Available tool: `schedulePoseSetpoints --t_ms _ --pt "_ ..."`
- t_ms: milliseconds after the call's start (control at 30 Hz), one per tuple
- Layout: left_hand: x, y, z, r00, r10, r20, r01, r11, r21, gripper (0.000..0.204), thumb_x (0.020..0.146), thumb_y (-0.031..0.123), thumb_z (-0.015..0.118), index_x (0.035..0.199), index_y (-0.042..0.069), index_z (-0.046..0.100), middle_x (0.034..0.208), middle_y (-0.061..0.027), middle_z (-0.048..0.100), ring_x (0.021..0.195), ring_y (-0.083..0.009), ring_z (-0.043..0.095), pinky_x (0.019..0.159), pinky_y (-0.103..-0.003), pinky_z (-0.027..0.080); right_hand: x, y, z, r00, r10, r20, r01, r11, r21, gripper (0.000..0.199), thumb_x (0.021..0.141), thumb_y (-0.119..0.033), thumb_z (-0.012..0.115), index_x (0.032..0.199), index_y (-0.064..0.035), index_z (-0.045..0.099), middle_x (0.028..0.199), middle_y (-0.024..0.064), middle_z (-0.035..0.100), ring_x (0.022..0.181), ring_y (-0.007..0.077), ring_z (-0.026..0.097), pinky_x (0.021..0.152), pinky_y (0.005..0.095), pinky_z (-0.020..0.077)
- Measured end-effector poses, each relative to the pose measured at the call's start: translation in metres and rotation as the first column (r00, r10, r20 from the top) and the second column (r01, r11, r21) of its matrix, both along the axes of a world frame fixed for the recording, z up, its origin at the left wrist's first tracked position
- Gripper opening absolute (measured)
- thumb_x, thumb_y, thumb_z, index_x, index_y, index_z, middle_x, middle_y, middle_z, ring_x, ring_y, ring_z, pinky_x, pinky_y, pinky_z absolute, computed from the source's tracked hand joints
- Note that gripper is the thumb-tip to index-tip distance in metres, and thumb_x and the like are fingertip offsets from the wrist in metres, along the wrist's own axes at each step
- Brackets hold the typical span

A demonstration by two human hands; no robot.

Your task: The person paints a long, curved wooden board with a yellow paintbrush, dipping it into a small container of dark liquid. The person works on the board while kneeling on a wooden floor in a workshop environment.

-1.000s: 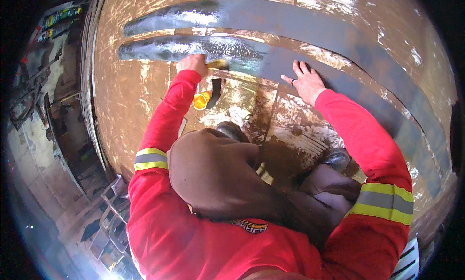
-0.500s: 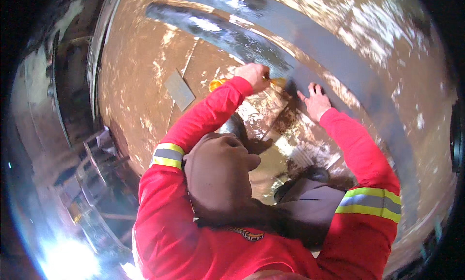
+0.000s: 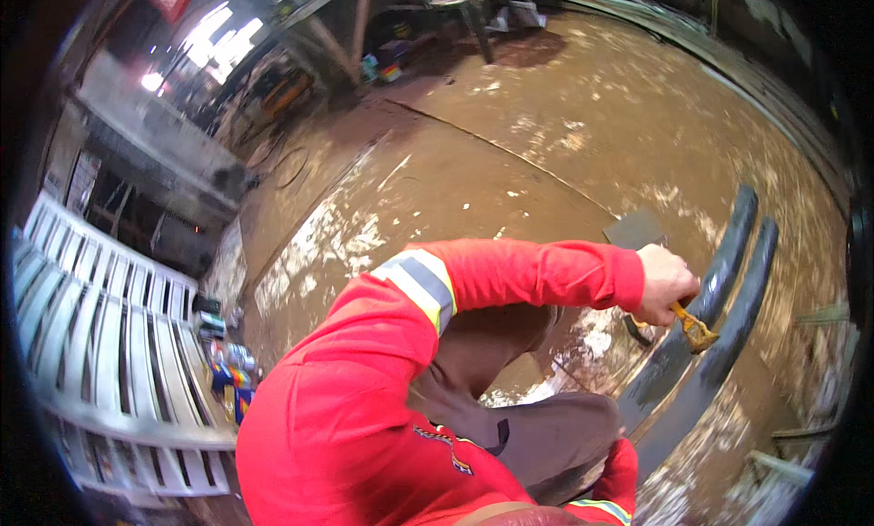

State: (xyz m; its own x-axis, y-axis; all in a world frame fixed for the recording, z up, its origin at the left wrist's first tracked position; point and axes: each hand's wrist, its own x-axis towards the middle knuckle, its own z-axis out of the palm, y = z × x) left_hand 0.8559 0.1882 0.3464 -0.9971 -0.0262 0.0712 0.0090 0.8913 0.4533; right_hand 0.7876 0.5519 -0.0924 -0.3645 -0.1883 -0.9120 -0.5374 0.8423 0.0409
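My left hand [image 3: 667, 285] is closed around the yellow handle of a paintbrush [image 3: 697, 333]. The brush's bristle end hangs over two long, curved, dark grey pieces lying side by side on the brown floor. The nearer curved piece [image 3: 663, 369] looks glossy in places; the farther curved piece [image 3: 719, 367] runs beside it. Close below my left wrist, a small yellow-orange thing shows, mostly hidden. A flat grey plate [image 3: 635, 227] lies just beyond that wrist. My right arm's red sleeve [image 3: 616, 480] is at the bottom, beside my knee; the right hand's fingers are hidden.
A silver slatted bench [image 3: 118, 344] stands at the left, with several cans and small containers by its end. A chair [image 3: 473, 7] is at the far side. Long boards [image 3: 774, 107] line the right edge. A floor seam crosses the middle.
My view has swung left, bringing the bench and chair in. The brush has lifted off the dark piece in my left hand. My right hand has gone from the dark pieces to beside my knee.
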Motion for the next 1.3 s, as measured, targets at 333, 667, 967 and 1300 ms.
schedulePoseSetpoints --t_ms 333,667,967,1300 --pt "0.064 -0.045 -0.027 0.833 0.553 0.020 -0.553 0.832 0.048 0.020 0.068 0.019 0.062 0.085 0.007 0.064 0.072 -0.0157 0.064 0.073 -0.0355 0.064 0.065 -0.044 0.050 0.001 -0.014 0.000 0.997 0.031 -0.066 -0.032 0.999 -0.015 0.086 0.076 -0.043 0.065 0.143 -0.0300 0.013 0.143 0.0284 0.013 0.132 0.0439 0.021 0.105 0.0532 0.0274" --pt "0.055 -0.077 -0.030 0.755 0.654 -0.053 -0.653 0.757 0.042 0.025 0.068 0.013 0.061 0.091 0.006 0.062 0.076 -0.0181 0.065 0.077 -0.0371 0.063 0.068 -0.046 0.050 0.004 -0.029 -0.004 0.995 0.041 -0.091 -0.043 0.999 -0.023 0.079 0.078 -0.044 0.063 0.140 -0.0257 0.019 0.139 0.0269 0.021 0.128 0.0422 0.028 0.103 0.0512 0.0302" --pt "0.066 -0.087 -0.029 0.697 0.713 -0.080 -0.708 0.701 0.084 0.026 0.066 0.012 0.063 0.091 0.005 0.061 0.077 -0.0185 0.065 0.078 -0.0368 0.064 0.068 -0.046 0.050 0.006 -0.035 -0.005 0.992 0.062 -0.107 -0.065 0.998 -0.023 0.073 0.079 -0.045 0.062 0.138 -0.0218 0.025 0.136 0.0255 0.028 0.125 0.0407 0.033 0.101 0.0493 0.0328" --pt "0.110 -0.118 -0.052 0.568 0.822 -0.042 -0.778 0.553 0.299 0.029 0.065 0.003 0.057 0.092 0.007 0.066 0.087 -0.0183 0.067 0.087 -0.0371 0.063 0.074 -0.043 0.050 0.019 -0.045 -0.002 0.987 0.096 -0.131 -0.104 0.993 -0.049 0.068 0.080 -0.046 0.060 0.135 -0.0175 0.031 0.132 0.0240 0.035 0.121 0.0390 0.039 0.099 0.0473 0.0355"
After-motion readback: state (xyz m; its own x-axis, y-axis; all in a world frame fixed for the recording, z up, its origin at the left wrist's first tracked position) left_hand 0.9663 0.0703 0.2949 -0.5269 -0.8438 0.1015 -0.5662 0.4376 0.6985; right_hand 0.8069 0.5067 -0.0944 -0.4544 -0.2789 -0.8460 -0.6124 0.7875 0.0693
